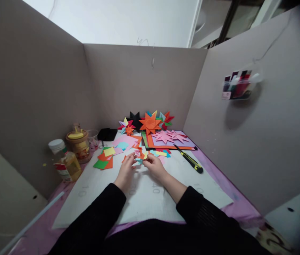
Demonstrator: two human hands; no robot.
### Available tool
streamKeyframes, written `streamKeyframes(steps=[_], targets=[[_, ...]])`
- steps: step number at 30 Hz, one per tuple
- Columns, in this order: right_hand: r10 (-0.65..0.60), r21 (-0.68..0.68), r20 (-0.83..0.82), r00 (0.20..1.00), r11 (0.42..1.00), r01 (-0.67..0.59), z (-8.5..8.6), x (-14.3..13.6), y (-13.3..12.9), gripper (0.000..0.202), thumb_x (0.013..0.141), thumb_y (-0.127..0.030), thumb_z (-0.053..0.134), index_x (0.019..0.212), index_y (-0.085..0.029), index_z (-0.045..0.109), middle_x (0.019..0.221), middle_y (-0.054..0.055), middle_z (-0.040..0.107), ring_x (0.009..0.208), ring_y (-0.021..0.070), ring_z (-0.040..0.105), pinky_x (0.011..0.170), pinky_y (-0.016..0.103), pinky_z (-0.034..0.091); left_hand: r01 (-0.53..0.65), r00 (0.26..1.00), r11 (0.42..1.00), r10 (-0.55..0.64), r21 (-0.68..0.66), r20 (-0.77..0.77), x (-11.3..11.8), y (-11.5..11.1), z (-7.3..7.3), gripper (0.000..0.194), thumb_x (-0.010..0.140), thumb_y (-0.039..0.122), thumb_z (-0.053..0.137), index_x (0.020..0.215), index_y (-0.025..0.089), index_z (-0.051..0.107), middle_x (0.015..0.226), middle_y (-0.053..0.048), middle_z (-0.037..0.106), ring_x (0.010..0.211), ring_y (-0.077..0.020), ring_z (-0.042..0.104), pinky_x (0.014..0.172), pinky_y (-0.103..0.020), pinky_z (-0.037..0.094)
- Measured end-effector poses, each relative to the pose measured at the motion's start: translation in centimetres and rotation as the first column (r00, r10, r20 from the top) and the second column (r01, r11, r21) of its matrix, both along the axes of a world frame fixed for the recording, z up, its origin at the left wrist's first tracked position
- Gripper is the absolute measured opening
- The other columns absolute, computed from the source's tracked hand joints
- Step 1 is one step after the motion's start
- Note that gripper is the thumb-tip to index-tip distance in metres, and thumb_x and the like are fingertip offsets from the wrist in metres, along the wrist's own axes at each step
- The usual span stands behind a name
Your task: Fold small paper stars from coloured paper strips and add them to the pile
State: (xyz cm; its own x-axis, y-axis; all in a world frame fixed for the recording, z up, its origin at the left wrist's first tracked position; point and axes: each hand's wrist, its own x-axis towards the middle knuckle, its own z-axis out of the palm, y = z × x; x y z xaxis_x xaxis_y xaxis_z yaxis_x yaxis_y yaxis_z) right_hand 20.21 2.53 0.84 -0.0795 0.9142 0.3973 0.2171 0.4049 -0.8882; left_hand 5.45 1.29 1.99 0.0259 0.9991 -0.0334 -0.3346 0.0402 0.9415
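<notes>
My left hand [126,169] and my right hand [155,166] meet above the middle of the white sheet. Between their fingertips is a small folded-paper star [138,161], with light blue and pink parts showing; the fingers cover some of it, and its outline mixes with scraps behind. Both hands are closed, fingers pinching the star from either side. Just beyond them lie yellow and blue paper pieces [161,153]. To the left sits a loose pile of coloured paper squares [104,158] in green, orange and yellow.
At the back stand finished paper stars [150,122], with pink stars [163,137] on stacked coloured sheets. A yellow-black utility knife [191,161] lies right. On the left are scissors [102,145], a glue bottle [66,163] and a lidded jar [78,143]. Grey panels [144,81] enclose the table.
</notes>
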Motion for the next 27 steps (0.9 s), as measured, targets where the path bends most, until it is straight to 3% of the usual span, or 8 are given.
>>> streamKeyframes(steps=[3,8,15,19,27], targets=[[0.138,-0.099,-0.055,0.989,0.985,-0.143,0.2,0.1,-0.2,0.009,0.067,-0.022,0.055,0.061,-0.017,0.050,0.058,-0.004,0.046,0.054,0.0095,0.041,0.053,0.022,0.032,0.162,0.987,0.987,-0.162,-0.018,0.005,-0.8,0.4,0.5,0.030,0.072,0.038,0.066,0.096,0.019,0.065,0.097,-0.007,0.063,0.080,-0.0153,0.059,0.064,-0.023,0.045],[0.252,-0.235,-0.101,0.963,0.934,-0.269,0.2,0.1,-0.5,0.005,0.064,-0.019,0.054,0.061,-0.015,0.052,0.054,-0.005,0.048,0.049,0.0079,0.041,0.048,0.020,0.029,0.190,0.979,0.982,-0.191,-0.013,-0.071,-1.3,0.6,0.9,0.031,0.062,0.034,0.073,0.083,0.013,0.065,0.077,-0.006,0.062,0.067,-0.0147,0.058,0.057,-0.023,0.044],[0.281,-0.296,-0.072,0.957,0.910,-0.289,-0.1,0.3,-0.4,0.006,0.062,-0.017,0.055,0.058,-0.016,0.051,0.048,-0.006,0.045,0.044,0.0062,0.036,0.044,0.019,0.026,0.206,0.941,0.976,-0.178,0.068,-0.287,-1.6,0.8,1.1,0.035,0.062,0.035,0.072,0.089,0.014,0.064,0.064,-0.001,0.061,0.051,-0.0084,0.050,0.046,-0.018,0.033],[0.263,-0.310,-0.086,0.961,0.909,-0.277,0.1,0.3,-0.5,0.008,0.065,-0.021,0.058,0.060,-0.016,0.052,0.049,-0.005,0.051,0.043,0.0067,0.039,0.043,0.019,0.028,0.190,0.935,0.978,-0.152,0.091,-0.321,-1.7,0.9,1.1,0.031,0.060,0.038,0.073,0.077,0.014,0.063,0.062,-0.001,0.062,0.052,-0.0103,0.053,0.049,-0.021,0.038],[0.201,-0.274,-0.055,0.978,0.939,-0.208,0.4,0.5,-0.4,0.014,0.067,-0.028,0.063,0.064,-0.015,0.059,0.049,-0.004,0.052,0.043,0.0068,0.041,0.042,0.019,0.029,0.184,0.912,0.981,-0.146,0.063,-0.384,-2.4,1.3,0.9,0.029,0.062,0.038,0.071,0.077,0.014,0.065,0.068,-0.003,0.065,0.060,-0.0132,0.058,0.057,-0.024,0.044]])
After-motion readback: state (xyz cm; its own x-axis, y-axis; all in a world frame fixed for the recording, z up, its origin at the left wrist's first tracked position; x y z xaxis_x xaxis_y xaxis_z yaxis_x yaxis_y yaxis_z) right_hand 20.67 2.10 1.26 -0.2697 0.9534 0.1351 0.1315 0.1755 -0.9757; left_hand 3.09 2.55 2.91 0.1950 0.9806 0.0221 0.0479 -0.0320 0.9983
